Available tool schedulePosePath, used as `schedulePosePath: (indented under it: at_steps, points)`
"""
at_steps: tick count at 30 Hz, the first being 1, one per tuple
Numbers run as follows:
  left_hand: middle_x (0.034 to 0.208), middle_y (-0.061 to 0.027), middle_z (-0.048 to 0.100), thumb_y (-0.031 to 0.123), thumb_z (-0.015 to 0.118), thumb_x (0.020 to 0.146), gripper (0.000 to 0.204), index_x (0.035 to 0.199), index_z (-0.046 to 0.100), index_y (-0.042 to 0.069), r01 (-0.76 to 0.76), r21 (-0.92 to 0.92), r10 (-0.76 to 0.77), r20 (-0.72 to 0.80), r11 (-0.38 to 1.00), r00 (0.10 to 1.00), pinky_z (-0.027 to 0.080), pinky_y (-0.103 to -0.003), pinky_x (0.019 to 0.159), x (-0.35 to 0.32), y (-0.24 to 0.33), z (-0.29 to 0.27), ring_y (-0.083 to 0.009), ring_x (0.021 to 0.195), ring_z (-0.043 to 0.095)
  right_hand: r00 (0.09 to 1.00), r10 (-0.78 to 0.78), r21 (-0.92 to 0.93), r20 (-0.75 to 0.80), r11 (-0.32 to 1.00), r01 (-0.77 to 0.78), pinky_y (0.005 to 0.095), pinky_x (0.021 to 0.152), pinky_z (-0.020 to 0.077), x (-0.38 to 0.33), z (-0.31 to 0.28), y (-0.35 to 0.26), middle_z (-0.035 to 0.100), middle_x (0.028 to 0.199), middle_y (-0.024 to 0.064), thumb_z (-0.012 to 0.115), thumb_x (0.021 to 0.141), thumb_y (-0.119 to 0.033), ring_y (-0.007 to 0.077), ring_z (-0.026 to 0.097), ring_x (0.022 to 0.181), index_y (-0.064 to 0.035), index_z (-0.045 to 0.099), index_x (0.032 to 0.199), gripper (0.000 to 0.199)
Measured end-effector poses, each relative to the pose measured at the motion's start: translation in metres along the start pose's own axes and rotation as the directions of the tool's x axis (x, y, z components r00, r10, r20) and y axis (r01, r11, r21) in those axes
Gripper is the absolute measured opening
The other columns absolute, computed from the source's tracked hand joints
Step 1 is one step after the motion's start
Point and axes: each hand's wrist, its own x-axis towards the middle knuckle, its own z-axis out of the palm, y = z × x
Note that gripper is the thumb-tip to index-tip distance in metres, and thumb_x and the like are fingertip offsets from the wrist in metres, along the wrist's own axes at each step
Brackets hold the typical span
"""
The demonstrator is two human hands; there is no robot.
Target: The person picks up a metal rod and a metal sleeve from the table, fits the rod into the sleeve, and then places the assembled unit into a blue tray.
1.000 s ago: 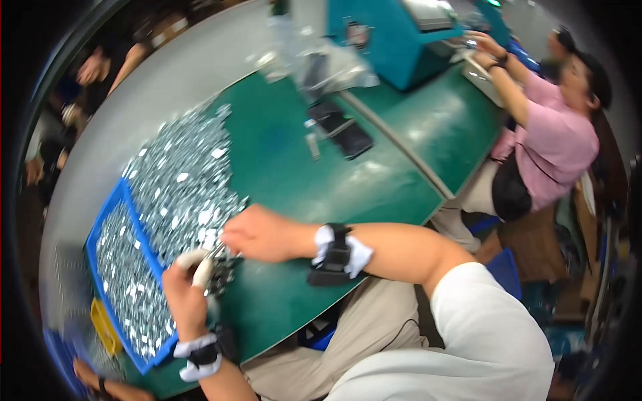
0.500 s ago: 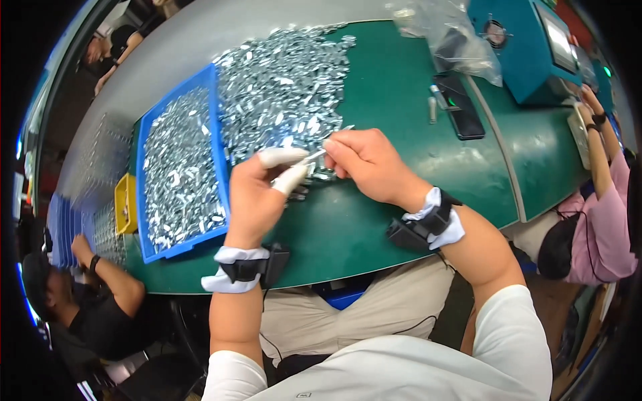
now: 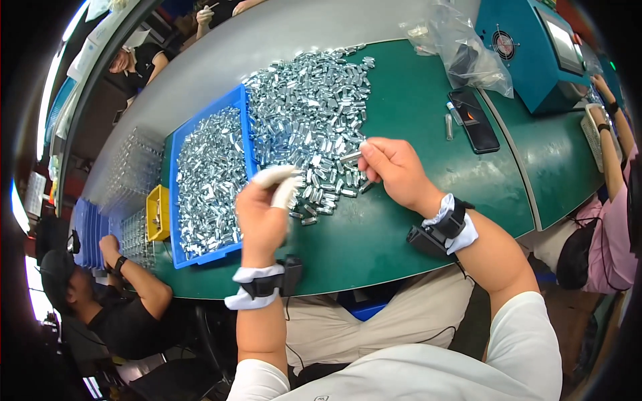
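Note:
My right hand [image 3: 396,172] pinches a slim metal piece [image 3: 351,157] between thumb and forefinger; it juts left over the heap. Another short metal piece [image 3: 365,186] shows just below its curled fingers, and I cannot tell whether they touch it. My left hand [image 3: 262,212] hovers beside the blue tray, its thumb and forefinger in white finger covers. The two tips come close together in a pinch, smeared by motion, so anything between them is hidden. Small shiny metal parts [image 3: 311,107] lie heaped beyond and between my hands.
The blue tray [image 3: 210,257], full of similar parts, stands left on the green table [image 3: 408,87]. A yellow box [image 3: 158,214] and clear racks [image 3: 137,160] adjoin it. Rightward lie a phone [image 3: 480,130], a small tube [image 3: 449,127], plastic bags [image 3: 461,50] and a teal machine [image 3: 535,60]. Co-workers sit around.
My hands have moved apart; before, they met at a slim piece over the heap's near edge. The slim piece now shows in my right hand alone. The whole view has shifted.

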Motion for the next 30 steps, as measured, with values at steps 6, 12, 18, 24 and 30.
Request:
schedulePosePath:
  at_steps: [6, 12, 18, 24, 30]
  points:
    - [0.1, -0.0097, 0.068, 0.008, 0.072, 0.083, 0.025, 0.108, 0.067, 0.003, -0.047, 0.723, 0.238, -0.164, 0.689, 0.957, 0.05, -0.032, 0.08, 0.001, 0.019, -0.034, -0.0214, 0.091, 0.064, 0.998, 0.044, 0.112, -0.053, 0.993, -0.038, 0.0204, 0.053, 0.0368, 0.002, -0.005, 0.0, 0.052, 0.063, -0.0031, 0.047, 0.103, -0.03, 0.0032, 0.045, 0.057, -0.0052, 0.059, 0.077, 0.038]
    - [0.105, -0.0168, 0.066, 0.006, 0.071, 0.08, 0.029, 0.108, 0.066, 0.003, -0.291, 0.649, 0.151, 0.264, 0.703, 0.953, 0.05, -0.041, 0.081, 0.03, 0.024, 0.033, -0.0356, 0.092, 0.063, 0.994, 0.043, 0.194, -0.104, 0.981, -0.022, 0.0199, 0.053, 0.0371, 0.001, -0.008, -0.003, 0.052, 0.064, -0.0035, 0.047, 0.103, -0.03, 0.0031, 0.046, 0.058, -0.0052, 0.06, 0.079, 0.037]
    - [0.102, -0.0189, 0.066, -0.004, 0.065, 0.078, 0.033, 0.11, 0.066, 0.002, -0.542, 0.73, 0.214, 0.5, 0.417, 0.839, 0.05, -0.043, 0.081, 0.065, 0.008, 0.065, -0.0391, 0.089, 0.061, 0.98, 0.053, 0.29, -0.19, 0.957, 0.004, 0.0197, 0.053, 0.0376, 0.009, -0.009, 0.01, 0.053, 0.065, -0.0038, 0.047, 0.103, -0.029, 0.0031, 0.045, 0.057, -0.005, 0.06, 0.081, 0.035]
    - [0.097, -0.0149, 0.067, -0.006, 0.062, 0.082, 0.032, 0.112, 0.065, 0.002, -0.392, 0.703, 0.123, 0.402, 0.593, 0.907, 0.051, -0.038, 0.082, 0.052, 0.009, 0.047, -0.0324, 0.089, 0.064, 0.985, 0.031, 0.213, -0.169, 0.977, 0.006, 0.0207, 0.052, 0.0378, 0.005, -0.006, 0.005, 0.053, 0.063, -0.0028, 0.048, 0.103, -0.027, 0.0038, 0.045, 0.056, -0.0041, 0.06, 0.077, 0.036]
    - [0.098, -0.0057, 0.067, -0.002, 0.06, 0.091, 0.02, 0.109, 0.067, 0.0, 0.127, -0.117, -0.109, 0.149, 0.985, 0.983, 0.05, -0.026, 0.082, 0.014, 0.01, 0.039, -0.0137, 0.092, 0.062, 1.0, 0.016, 0.013, -0.002, 1.0, -0.016, 0.0224, 0.053, 0.0391, -0.003, -0.002, -0.001, 0.054, 0.061, -0.0006, 0.049, 0.102, -0.025, 0.0056, 0.048, 0.056, -0.0017, 0.06, 0.075, 0.037]
